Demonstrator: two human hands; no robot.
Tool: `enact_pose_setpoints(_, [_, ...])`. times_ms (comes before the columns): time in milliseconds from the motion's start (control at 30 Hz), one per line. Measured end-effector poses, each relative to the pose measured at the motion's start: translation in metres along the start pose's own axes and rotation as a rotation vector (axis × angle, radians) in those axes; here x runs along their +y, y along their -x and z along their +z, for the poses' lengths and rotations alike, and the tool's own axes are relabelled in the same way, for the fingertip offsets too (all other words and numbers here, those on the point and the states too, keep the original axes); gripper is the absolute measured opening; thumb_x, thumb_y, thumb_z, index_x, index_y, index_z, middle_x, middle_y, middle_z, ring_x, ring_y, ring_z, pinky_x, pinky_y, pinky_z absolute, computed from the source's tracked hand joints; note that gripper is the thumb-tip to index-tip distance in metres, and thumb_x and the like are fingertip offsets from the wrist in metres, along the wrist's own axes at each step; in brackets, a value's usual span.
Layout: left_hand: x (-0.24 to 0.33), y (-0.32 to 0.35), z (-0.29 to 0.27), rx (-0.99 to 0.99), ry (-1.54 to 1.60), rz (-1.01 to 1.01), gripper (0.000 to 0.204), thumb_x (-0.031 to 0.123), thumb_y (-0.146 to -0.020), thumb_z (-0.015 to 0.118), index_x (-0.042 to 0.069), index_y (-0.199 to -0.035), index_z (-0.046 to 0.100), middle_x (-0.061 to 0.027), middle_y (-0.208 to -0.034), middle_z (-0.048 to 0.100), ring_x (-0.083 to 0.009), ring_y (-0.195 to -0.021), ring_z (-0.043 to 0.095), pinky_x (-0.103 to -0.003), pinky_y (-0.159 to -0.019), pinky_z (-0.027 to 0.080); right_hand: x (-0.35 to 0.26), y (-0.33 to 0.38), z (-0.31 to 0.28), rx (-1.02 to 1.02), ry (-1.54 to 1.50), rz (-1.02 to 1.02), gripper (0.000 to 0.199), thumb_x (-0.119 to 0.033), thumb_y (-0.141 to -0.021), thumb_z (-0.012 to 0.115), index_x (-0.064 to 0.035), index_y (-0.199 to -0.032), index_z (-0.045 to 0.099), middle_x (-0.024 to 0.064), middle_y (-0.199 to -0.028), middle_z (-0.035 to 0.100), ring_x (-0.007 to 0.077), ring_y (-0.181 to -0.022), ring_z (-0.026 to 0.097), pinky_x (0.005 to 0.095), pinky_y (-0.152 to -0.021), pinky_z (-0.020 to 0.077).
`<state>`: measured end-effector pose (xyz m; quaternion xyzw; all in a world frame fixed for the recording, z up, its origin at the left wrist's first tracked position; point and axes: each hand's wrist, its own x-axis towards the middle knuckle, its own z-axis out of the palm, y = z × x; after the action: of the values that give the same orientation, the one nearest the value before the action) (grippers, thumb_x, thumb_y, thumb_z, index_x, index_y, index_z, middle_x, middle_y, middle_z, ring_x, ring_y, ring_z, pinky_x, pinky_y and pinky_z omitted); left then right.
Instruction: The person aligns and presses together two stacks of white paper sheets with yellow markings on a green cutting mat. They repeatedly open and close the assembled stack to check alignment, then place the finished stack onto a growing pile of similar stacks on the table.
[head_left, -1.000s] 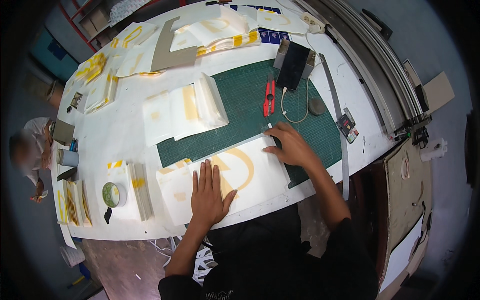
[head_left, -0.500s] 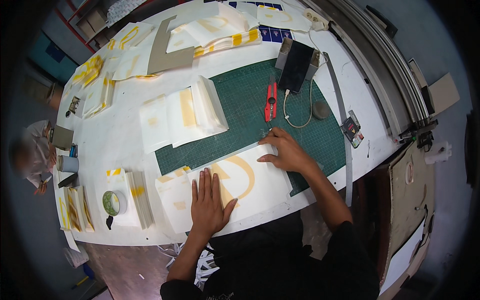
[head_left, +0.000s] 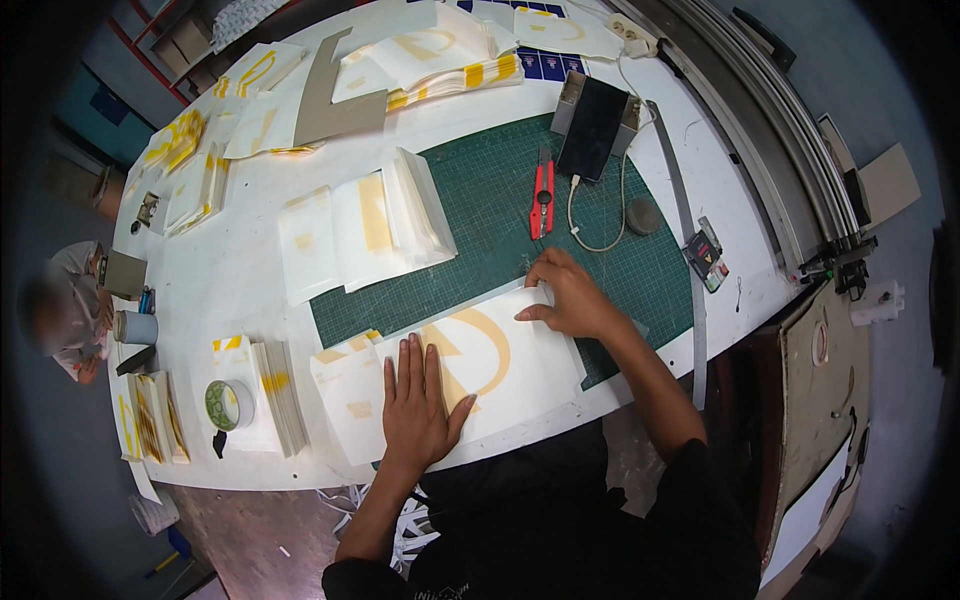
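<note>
A white paper sheet (head_left: 540, 375) with a pale yellow curved print lies in front of me, partly on the green cutting mat (head_left: 480, 170). My left hand (head_left: 418, 415) rests flat on it, fingers stretched out. At the sheet's far edge my right hand (head_left: 568, 298) is bent, thumb on the paper and forefinger at the narrow strip along that edge. The other fingertips of that hand are hidden. A red utility knife (head_left: 542, 200) lies on the mat just beyond it. Farther left sits a stack of folded white sheets (head_left: 405, 215).
A dark phone-like device (head_left: 592, 140) leans on a metal block, its cable looping over the mat. A long metal ruler (head_left: 690, 260) lies on the right. A tape roll (head_left: 228, 406) sits on stacked paper at left. Beyond the left edge is another person (head_left: 75, 300).
My right hand's fingers have shifted slightly at the sheet's far edge. My left hand stays put. The other person's hands at the left have moved a little.
</note>
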<state>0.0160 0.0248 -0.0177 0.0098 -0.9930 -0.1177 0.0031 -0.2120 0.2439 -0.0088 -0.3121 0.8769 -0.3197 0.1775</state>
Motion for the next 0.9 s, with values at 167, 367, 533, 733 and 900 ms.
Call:
enact_pose_setpoints(167, [-0.0011, 0.0012, 0.0021, -0.015, 0.038, -0.007, 0.089, 0.050, -0.102, 0.061, -0.013, -0.158, 0.032, -0.0378, -0.168, 0.025, -0.0503, -0.160, 0.020, -0.063, -0.129, 0.013, -0.0021, -0.0029, -0.0041, -0.044, -0.009, 0.054, 0.042, -0.021, -0.075, 0.096, -0.0043, -0.105, 0.071, 0.0119, -0.117, 0.062, 0.0308, -0.122, 0.058, 0.0436, -0.104, 0.0483])
enact_pose_setpoints(367, [-0.0014, 0.0012, 0.0024, -0.020, 0.035, -0.009, 0.088, 0.049, -0.102, 0.061, -0.013, -0.158, 0.032, -0.0378, -0.168, 0.025, -0.0501, -0.160, 0.019, -0.063, -0.129, 0.012, -0.0014, -0.0026, -0.0034, -0.049, -0.037, 0.055, 0.044, -0.021, -0.075, 0.096, -0.0047, -0.108, 0.072, 0.0117, -0.117, 0.063, 0.0306, -0.120, 0.059, 0.0430, -0.102, 0.0486])
enact_pose_setpoints(533, [-0.0007, 0.0006, 0.0012, -0.024, 0.033, -0.009, 0.089, 0.049, -0.102, 0.061, -0.013, -0.158, 0.032, -0.0379, -0.168, 0.025, -0.0501, -0.160, 0.019, -0.063, -0.129, 0.012, 0.0002, -0.0024, -0.0028, -0.042, -0.029, 0.044, 0.044, -0.021, -0.075, 0.096, -0.0047, -0.109, 0.072, 0.0119, -0.117, 0.063, 0.0311, -0.120, 0.060, 0.0436, -0.102, 0.0489])
enact_pose_setpoints(733, [-0.0004, 0.0006, 0.0013, -0.024, 0.036, -0.011, 0.089, 0.050, -0.102, 0.061, -0.013, -0.158, 0.033, -0.0378, -0.168, 0.025, -0.0501, -0.161, 0.019, -0.063, -0.130, 0.012, -0.0007, -0.0026, -0.0035, -0.049, -0.043, 0.039, 0.046, -0.022, -0.075, 0.096, -0.0055, -0.111, 0.072, 0.0120, -0.117, 0.063, 0.0312, -0.120, 0.060, 0.0437, -0.103, 0.0483])
enact_pose_setpoints(900, [-0.0001, 0.0005, 0.0011, -0.024, 0.027, -0.009, 0.088, 0.050, -0.102, 0.060, -0.013, -0.158, 0.033, -0.0378, -0.168, 0.025, -0.0502, -0.160, 0.019, -0.063, -0.130, 0.012, 0.0012, -0.0032, -0.0032, -0.054, -0.042, 0.038, 0.047, -0.022, -0.075, 0.096, -0.0054, -0.111, 0.071, 0.0120, -0.117, 0.062, 0.0313, -0.119, 0.060, 0.0440, -0.103, 0.0478])
